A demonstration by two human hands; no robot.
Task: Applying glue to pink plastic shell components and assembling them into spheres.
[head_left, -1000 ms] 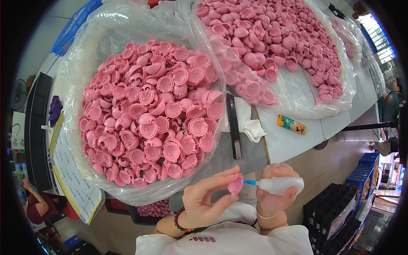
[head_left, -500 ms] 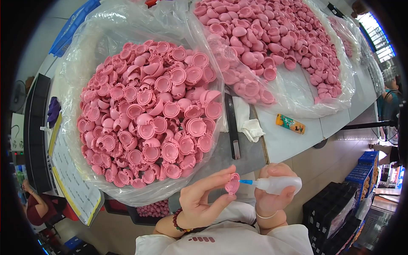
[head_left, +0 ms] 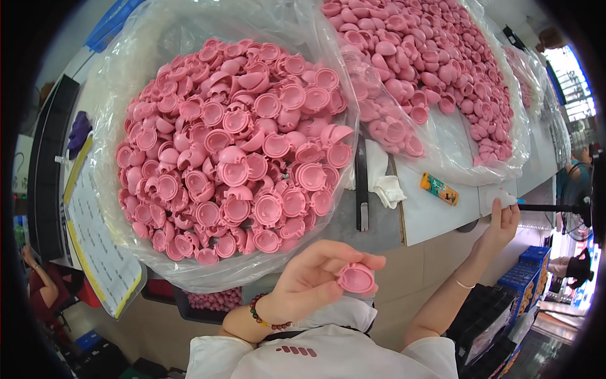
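My left hand (head_left: 309,276) pinches a round pink plastic half-shell (head_left: 356,279) between thumb and fingers, its hollow side facing me. Far out to the right, my right hand (head_left: 500,226) reaches to the table's edge with its fingers against a white squeeze bottle (head_left: 509,198). The bottle lies on its side, its blue needle tip pointing right; its body blends with the pale table and is partly hidden. Beyond my left hand, a clear plastic bag (head_left: 252,278) holds a heap of pink half-shells (head_left: 214,145).
A second bag of pink pieces (head_left: 435,69) spreads at the back right. Between them lie a black bar (head_left: 362,189), a white cloth (head_left: 386,189) and an orange-green tube (head_left: 440,189). A sheet in a yellow-edged sleeve (head_left: 104,234) is at left; dark crates (head_left: 483,316) stand lower right.
My right hand has carried the bottle away from the half-shell, out to the table at the right. My left hand has kept the shell and turned its hollow toward me.
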